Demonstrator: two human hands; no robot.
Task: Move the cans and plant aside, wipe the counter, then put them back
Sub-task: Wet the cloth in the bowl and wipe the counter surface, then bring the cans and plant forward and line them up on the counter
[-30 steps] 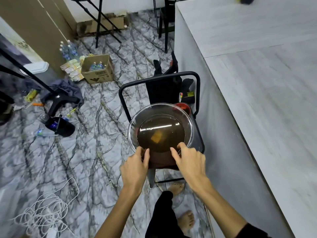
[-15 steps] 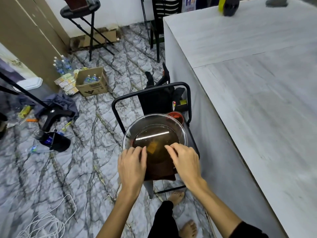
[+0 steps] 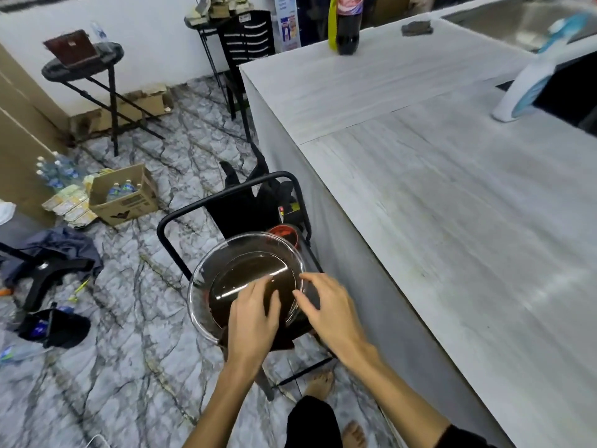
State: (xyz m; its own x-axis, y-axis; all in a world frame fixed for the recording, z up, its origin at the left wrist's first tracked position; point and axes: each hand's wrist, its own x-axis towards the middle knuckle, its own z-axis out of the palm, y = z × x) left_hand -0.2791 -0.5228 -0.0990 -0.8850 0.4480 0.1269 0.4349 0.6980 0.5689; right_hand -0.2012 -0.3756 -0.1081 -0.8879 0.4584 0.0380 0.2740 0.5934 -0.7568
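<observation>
A clear glass bowl point(image 3: 206, 286) of dark water stands on a black chair point(image 3: 226, 194) beside the counter point(image 3: 452, 221). Both my hands are over the near side of the bowl with fingers spread. My left hand point(image 3: 253, 318) reaches in above the water. My right hand point(image 3: 329, 310) hovers at the bowl's right rim. Neither hand visibly holds anything. The yellow piece seen earlier in the water is hidden under my hands. A red round container point(image 3: 284, 233) sits just behind the bowl. No plant is in view.
On the counter's far end stand a cola bottle point(image 3: 347, 27), a dark cloth point(image 3: 416, 27) and a white and blue spray bottle point(image 3: 529, 88) beside a sink point(image 3: 517, 17). The marble floor holds a cardboard box point(image 3: 124, 198), water bottles, clothes and a folding stand point(image 3: 82, 64).
Both hands have moved from the bowl's near rim forward over the water, covering the yellow piece. My head has lifted, bringing the far end of the counter into view.
</observation>
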